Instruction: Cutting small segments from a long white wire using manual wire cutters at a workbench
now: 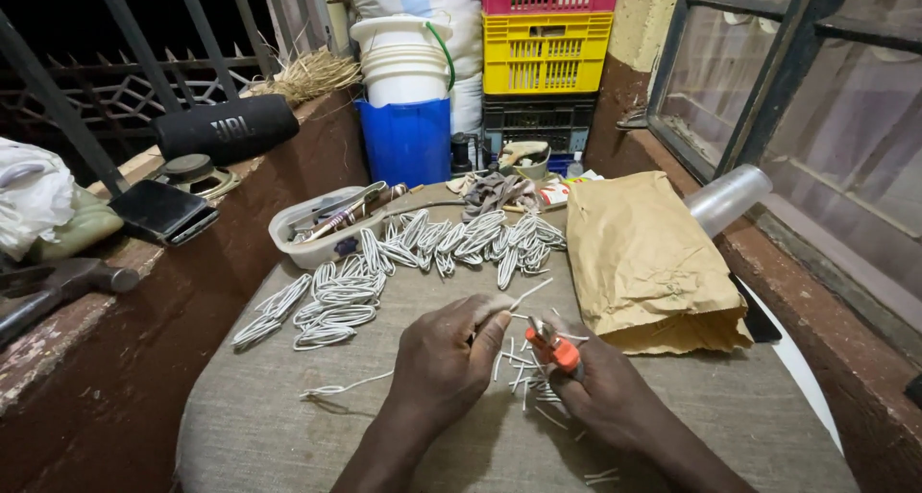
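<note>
- Already done, by the look of it: many bundled white wire loops (423, 248) laid in rows across the cloth-covered desk (288, 426), from the left edge up towards the clear tub of tools (317, 226).
- In hand now: left hand (447, 354) closed, pinching one thin white wire piece (528, 294) that slants up from the fingertips.
- Right hand (600, 392) wrapped shut around orange-handled cutters (555, 347), held just beside the left.
- Scattered short white offcuts (523, 373) under and between both hands; one loose uncoiled strand (336, 389) lying to the left.
- Brown paper bag (648, 263) lying on the right of the desk, contents hidden.
- Judged well along, given the big finished pile; how much wire remains, impossible to tell.
</note>
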